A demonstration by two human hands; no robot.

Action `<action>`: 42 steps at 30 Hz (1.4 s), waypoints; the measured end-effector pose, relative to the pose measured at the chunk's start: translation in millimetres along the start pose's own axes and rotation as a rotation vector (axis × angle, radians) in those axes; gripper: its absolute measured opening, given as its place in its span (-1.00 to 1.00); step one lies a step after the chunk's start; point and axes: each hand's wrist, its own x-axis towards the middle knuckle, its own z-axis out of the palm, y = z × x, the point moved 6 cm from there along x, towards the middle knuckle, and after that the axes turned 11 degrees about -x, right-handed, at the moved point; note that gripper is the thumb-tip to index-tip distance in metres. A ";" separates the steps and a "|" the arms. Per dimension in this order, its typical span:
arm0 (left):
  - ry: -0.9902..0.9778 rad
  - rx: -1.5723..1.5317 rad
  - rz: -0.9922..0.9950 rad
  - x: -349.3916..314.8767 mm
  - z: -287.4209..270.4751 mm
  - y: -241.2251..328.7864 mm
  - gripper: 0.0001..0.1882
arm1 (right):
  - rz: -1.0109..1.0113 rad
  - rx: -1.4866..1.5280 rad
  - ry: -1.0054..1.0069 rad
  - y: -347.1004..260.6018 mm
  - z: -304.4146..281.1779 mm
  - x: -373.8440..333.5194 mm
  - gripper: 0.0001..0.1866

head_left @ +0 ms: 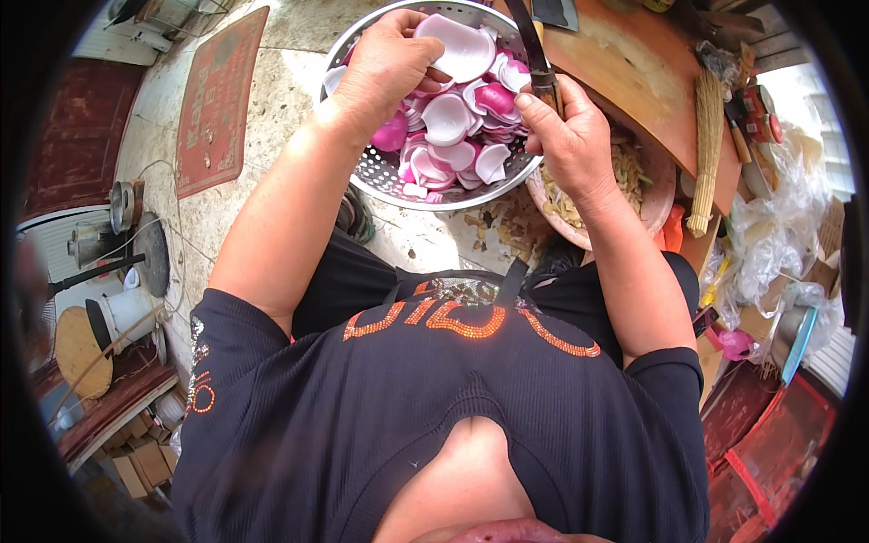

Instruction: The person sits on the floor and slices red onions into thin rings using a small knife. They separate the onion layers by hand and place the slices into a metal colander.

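A metal colander (362, 176) with a perforated wall sits before me, heaped with purple and white red-onion pieces (447, 121). My left hand (394, 59) is over its left side, thumb and fingers closed on one large, pale, cupped onion piece (455, 47). At the colander's right edge, my right hand (575, 136) is wrapped around the handle of a knife (534, 50). The dark blade points up and away, its far end cut off by the frame's top edge.
Right of the colander stands a pinkish basin (551, 217) holding yellowish-brown scraps. Beyond it is a wooden table (634, 77), with a straw brush (707, 136) at its edge. Plastic bags (778, 217) pile up far right. A red mat (222, 104) lies left; scraps litter the floor.
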 end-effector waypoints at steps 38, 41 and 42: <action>-0.128 -0.469 -0.043 7.2 -3.2 -6.6 -0.74 | -0.187 -0.519 0.042 1.4 9.9 -2.7 -0.68; -0.135 -0.464 -0.042 8.4 -4.9 -8.3 -0.73 | -0.168 -0.529 0.032 0.6 9.9 -2.5 -0.69; -0.133 -0.459 -0.042 8.6 -5.3 -8.6 -0.72 | -0.167 -0.526 0.025 0.9 10.3 -2.6 -0.69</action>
